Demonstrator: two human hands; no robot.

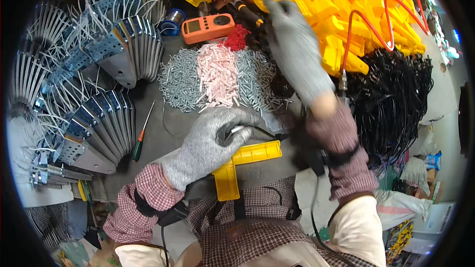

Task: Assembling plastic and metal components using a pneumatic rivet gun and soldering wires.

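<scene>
My left hand, in a grey knit glove, is pinched at the middle of the table. A small white piece shows between its fingers, and a thin dark strand runs off to the right. Just below lies a yellow pistol-shaped plastic shell, its hollow side up. My right hand, gloved too, reaches far forward with curled fingers at the near edge of a heap of yellow plastic shells. Whatever its fingertips hold is hidden. Silver screws and pale pink sleeves lie in piles between the hands.
Metal brackets with white wires crowd the left side. A green-handled screwdriver lies beside them. An orange meter and a solder spool sit at the back. Black cables and a red coiled hose occupy the right.
</scene>
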